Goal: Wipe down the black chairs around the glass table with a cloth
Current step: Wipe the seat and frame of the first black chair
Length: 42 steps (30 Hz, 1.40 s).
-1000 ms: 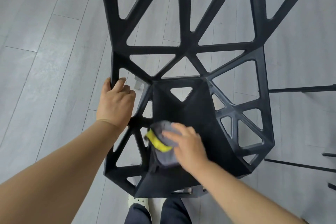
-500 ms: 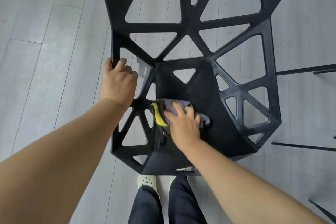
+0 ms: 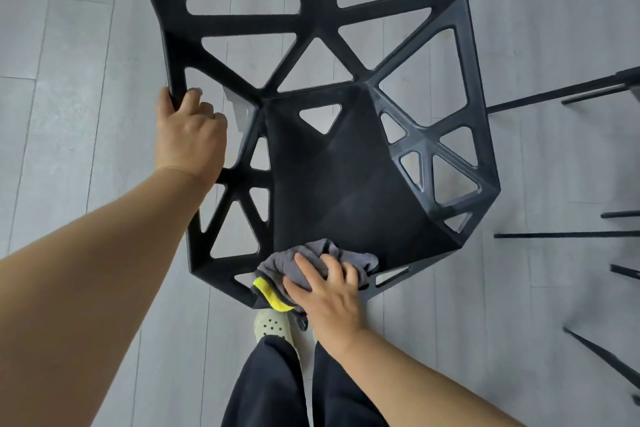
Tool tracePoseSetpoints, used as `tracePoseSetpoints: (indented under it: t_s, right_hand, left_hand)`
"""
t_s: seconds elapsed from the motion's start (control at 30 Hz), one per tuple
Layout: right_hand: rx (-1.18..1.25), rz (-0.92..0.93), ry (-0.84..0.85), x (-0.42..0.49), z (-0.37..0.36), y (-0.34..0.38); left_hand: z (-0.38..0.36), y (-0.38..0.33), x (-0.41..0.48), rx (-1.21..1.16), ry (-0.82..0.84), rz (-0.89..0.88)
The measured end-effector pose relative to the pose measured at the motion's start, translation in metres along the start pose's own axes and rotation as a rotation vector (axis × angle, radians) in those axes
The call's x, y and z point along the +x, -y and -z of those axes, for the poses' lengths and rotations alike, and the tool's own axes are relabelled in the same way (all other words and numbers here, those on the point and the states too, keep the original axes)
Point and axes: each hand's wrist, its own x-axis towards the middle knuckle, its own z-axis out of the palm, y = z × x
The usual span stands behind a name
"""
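**Seat wipe at the front lip of the chair**

The black chair (image 3: 346, 177) sits on a grey plank floor (image 3: 69, 149), seen from above; its shell is a lattice of triangular openings around a solid seat panel. The left hand (image 3: 188, 139) is wrapped around the left edge bar of the frame, fingers curled over it and thumb behind, steadying the chair. The right hand (image 3: 329, 295) lies flat with fingers spread on top of the grey cloth (image 3: 311, 262), pressing it down onto the near edge of the seat. The cloth is bunched, with a yellow trim at its lower left corner hanging just past the lip of the seat. Below it show dark trousers and a pale perforated shoe (image 3: 273, 324). Thin black legs (image 3: 554, 99) of other furniture cross the floor at the right; the glass table itself cannot be made out

The step in hand looks like the wiping of the seat surface, with the cloth at the front lip. The solid panel appears matte and evenly dark, so how much of it is already clean cannot be told. The next move probably calls for carrying the cloth to the lattice struts at the right side and up the backrest, where the narrow bars need the fabric folded around them, not pressed flat
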Motion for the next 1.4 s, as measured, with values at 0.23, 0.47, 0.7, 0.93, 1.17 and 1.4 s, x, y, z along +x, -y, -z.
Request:
tracePoseSetpoints:
  t_s: [0.23,0.47,0.7,0.93,1.17,1.4]
  right_hand:
    - [0.013,-0.056,-0.112,-0.039,-0.005,-0.029]
    - [0.100,-0.304,-0.113,-0.003,0.036,-0.072]
    - [0.038,-0.386,0.042,0.170,0.068,-0.129]
    - [0.024,-0.394,0.300,0.202,0.058,-0.143]
    - [0.035,-0.454,0.228,0.086,0.045,-0.106]
    - [0.206,-0.355,0.268,0.056,0.054,-0.075]
  left_hand:
    - [0.002,0.002,-0.002,-0.026,-0.057,-0.058]
    - [-0.006,0.004,-0.002,-0.104,-0.194,-0.169]
    - [-0.009,0.006,0.002,-0.070,-0.164,-0.169]
    - [-0.010,0.004,0.001,-0.043,-0.149,-0.143]
    - [-0.007,0.005,0.003,-0.036,-0.120,-0.106]
    - [0.001,0.006,0.002,-0.044,-0.043,-0.108]
